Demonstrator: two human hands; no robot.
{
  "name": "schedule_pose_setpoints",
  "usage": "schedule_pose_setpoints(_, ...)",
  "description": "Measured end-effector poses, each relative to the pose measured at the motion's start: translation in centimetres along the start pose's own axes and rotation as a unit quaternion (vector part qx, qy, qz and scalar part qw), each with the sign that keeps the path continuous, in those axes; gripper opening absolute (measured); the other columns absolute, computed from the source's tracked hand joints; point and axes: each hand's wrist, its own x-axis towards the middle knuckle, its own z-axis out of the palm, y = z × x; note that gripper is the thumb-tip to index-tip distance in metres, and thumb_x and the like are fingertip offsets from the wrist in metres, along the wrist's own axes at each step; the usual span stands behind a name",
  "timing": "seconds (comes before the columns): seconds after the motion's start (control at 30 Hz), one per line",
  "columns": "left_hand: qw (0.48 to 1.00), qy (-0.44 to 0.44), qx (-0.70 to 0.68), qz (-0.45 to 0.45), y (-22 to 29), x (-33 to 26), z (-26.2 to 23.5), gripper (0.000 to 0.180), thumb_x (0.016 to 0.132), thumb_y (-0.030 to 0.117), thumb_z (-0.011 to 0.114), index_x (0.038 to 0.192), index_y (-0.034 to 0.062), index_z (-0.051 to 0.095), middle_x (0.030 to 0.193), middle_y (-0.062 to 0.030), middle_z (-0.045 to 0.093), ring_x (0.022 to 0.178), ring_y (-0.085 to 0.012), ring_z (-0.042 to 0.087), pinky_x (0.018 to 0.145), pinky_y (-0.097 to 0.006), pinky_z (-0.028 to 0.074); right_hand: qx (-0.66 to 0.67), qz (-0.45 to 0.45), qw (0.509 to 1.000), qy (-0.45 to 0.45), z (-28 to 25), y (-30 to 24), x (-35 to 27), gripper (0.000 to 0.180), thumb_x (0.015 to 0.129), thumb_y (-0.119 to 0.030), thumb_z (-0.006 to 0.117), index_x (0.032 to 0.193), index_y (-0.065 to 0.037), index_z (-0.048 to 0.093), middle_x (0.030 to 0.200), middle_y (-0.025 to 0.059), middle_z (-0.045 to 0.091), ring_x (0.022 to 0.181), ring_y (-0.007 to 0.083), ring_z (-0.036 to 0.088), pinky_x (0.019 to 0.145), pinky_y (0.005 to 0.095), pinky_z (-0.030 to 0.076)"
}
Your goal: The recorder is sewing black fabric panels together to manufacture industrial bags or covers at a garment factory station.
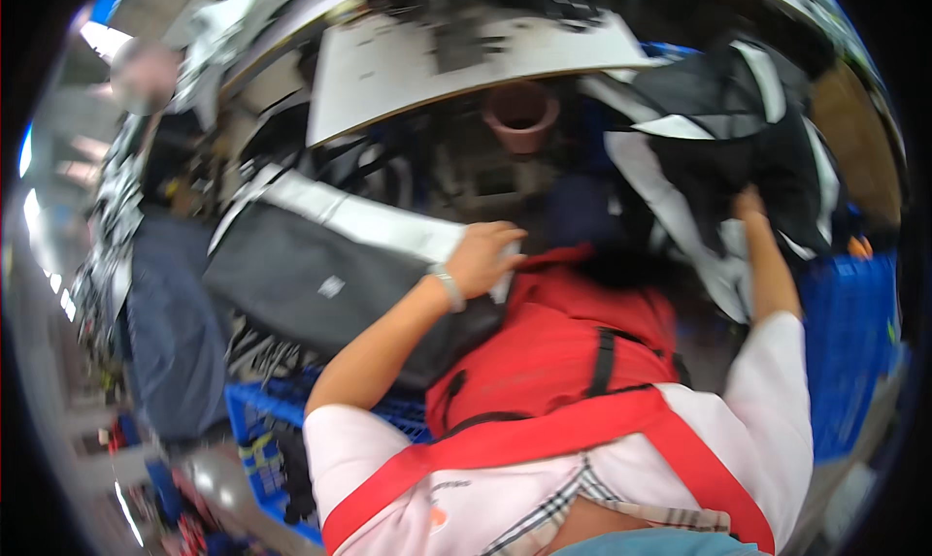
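My left hand [478, 258] is closed over the right end of a dark grey fabric bag piece [335, 275] with a broad white band along its far edge. This piece slopes across a blue crate [254, 401] at my left. Out to the right, my right hand [748, 205] grips a black, grey and white fabric piece [723, 158], its fingertips partly lost in the dark cloth and motion blur. A red apron [563, 352] with a black strap covers my lap between the two.
Ahead is a white worktable [466, 66] with dark blurred equipment on it. A pinkish bucket-like container [521, 117] sits below its edge. At the right stands a blue crate [849, 352]; dark blue cloth [175, 323] hangs at the left.
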Motion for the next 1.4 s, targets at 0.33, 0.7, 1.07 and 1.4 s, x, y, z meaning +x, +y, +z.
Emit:
schedule_pose_setpoints(0.33,0.964,0.183,0.158,-0.112,-3.0,-10.2,-14.2,0.035,0.08,0.016,0.069,0.114,0.0067,0.064,0.123,-0.0134,0.058,0.11,-0.0333,0.054,0.097,-0.042,0.04,0.302,-0.091,0.943,0.107,-20.5,4.3,-9.2,0.043,0.087,0.001,0.058,0.13,-0.002,0.056,0.126,0.0124,0.061,0.118,0.0234,0.058,0.102,0.0329,0.043)
schedule_pose_setpoints(0.7,0.767,0.208,0.439,-0.42,-20.0,-16.3,-26.3,0.039,0.083,0.029,0.07,0.115,0.0081,0.065,0.119,-0.0144,0.061,0.111,-0.0313,0.058,0.095,-0.043,0.044,0.598,-0.194,0.594,-0.502,-15.4,-41.9,-27.5,0.021,0.092,-0.025,0.068,0.094,-0.006,0.058,0.077,0.0027,0.061,0.068,0.0113,0.064,0.056,0.0237,0.05)
schedule_pose_setpoints(1.07,0.89,0.364,-0.11,-0.251,-11.4,-15.5,-27.0,0.017,0.077,0.009,0.071,0.091,0.003,0.062,0.071,-0.002,0.053,0.068,-0.0102,0.054,0.067,-0.026,0.045,0.277,-0.353,0.893,0.026,-7.1,-40.7,-5.1,0.015,0.08,-0.008,0.07,0.09,-0.003,0.06,0.094,0.0117,0.061,0.085,0.0256,0.062,0.073,0.0366,0.052)
schedule_pose_setpoints(1.4,0.941,0.089,-0.263,-0.193,5.4,-14.8,-21.5,0.017,0.084,-0.007,0.063,0.099,-0.003,0.056,0.114,-0.0132,0.065,0.111,-0.0173,0.057,0.097,-0.032,0.043,0.503,-0.697,0.498,-0.117,-35.1,-49.7,-17.9,0.088,0.067,-0.024,0.086,0.142,-0.012,0.043,0.152,0.0118,0.026,0.137,0.0281,0.031,0.108,0.0398,0.034)
